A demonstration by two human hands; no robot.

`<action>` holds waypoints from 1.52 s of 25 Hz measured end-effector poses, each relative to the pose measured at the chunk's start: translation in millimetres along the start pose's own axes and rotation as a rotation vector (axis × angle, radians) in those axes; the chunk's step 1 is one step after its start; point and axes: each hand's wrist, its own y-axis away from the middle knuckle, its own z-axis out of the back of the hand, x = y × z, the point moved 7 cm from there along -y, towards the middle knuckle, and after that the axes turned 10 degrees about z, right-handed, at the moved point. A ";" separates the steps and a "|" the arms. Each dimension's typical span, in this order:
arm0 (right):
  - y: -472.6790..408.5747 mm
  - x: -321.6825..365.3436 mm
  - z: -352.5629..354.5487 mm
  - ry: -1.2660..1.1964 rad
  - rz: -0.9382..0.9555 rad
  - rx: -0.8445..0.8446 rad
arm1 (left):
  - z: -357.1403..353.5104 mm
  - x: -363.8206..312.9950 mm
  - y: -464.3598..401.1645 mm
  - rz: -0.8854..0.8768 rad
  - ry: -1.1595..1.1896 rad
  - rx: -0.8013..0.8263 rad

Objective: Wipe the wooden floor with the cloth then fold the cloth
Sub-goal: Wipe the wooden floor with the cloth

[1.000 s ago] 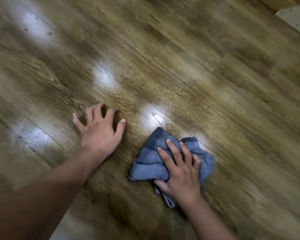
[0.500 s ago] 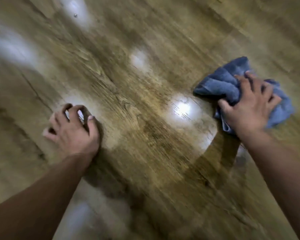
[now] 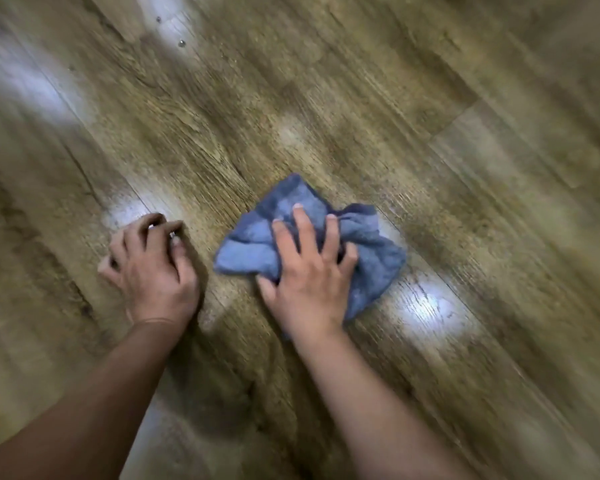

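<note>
A crumpled blue cloth (image 3: 250, 251) lies on the wooden floor (image 3: 361, 109) near the middle of the view. My right hand (image 3: 309, 271) presses down on top of it, fingers spread and gripping the bunched fabric, so part of the cloth is hidden under the palm. My left hand (image 3: 153, 268) rests on the bare floor just left of the cloth, fingers curled with the tips on the planks, holding nothing. Both forearms reach in from the lower edge.
Brown wood-grain planks run diagonally across the whole view, with bright light reflections at the right of the cloth (image 3: 430, 303) and at the upper left. Two small specks (image 3: 181, 44) sit on the floor at the top left.
My right hand has dragged the cloth back from the far right toward the centre, close to my left hand. The left hand stays planted on the floor with curled fingers.
</note>
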 end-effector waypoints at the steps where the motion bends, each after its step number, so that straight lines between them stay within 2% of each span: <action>1: 7.9 7.9 -2.8 0.009 0.040 0.012 | 3.4 2.2 1.8 -0.012 0.101 -0.031; 4: 12.6 5.4 -5.3 0.025 0.074 0.019 | 9.6 18.2 3.1 0.004 0.373 -0.112; 6: 10.7 4.0 -4.3 0.033 0.061 0.025 | 8.7 21.6 0.3 0.042 0.440 -0.110; 9: 11.1 7.5 -4.1 0.030 0.065 0.035 | 17.8 19.1 -0.8 0.131 0.346 -0.071; 11: 12.5 7.0 -2.6 0.034 0.061 0.017 | 29.5 17.3 -1.8 0.101 0.324 0.006; 13: 11.8 5.4 -2.9 0.026 0.054 0.011 | 49.4 28.2 -9.2 0.084 0.319 0.005; 16: 11.2 7.1 -3.1 0.024 0.050 0.022 | 86.9 77.6 -27.8 0.257 0.337 -0.098; 18: 10.4 8.3 -2.3 0.026 0.051 0.028 | 98.5 110.3 -34.0 0.386 0.346 -0.080; 21: 10.6 9.3 -2.0 0.017 0.036 0.056 | 100.5 144.3 -32.6 0.487 0.166 0.024; 25: 11.4 8.6 -2.4 0.007 0.021 0.058 | 96.4 180.0 -21.1 0.531 -0.113 0.066; 29: 5.0 19.4 -5.2 0.021 -0.003 0.034 | 82.4 189.6 -13.6 0.482 -0.208 0.009; 34: -61.9 108.7 -19.9 0.006 0.020 0.056 | 82.9 190.6 -12.0 0.479 -0.227 -0.033; 38: -112.4 216.3 -43.8 -0.016 0.212 0.125 | 86.3 187.0 -13.2 0.488 -0.201 -0.065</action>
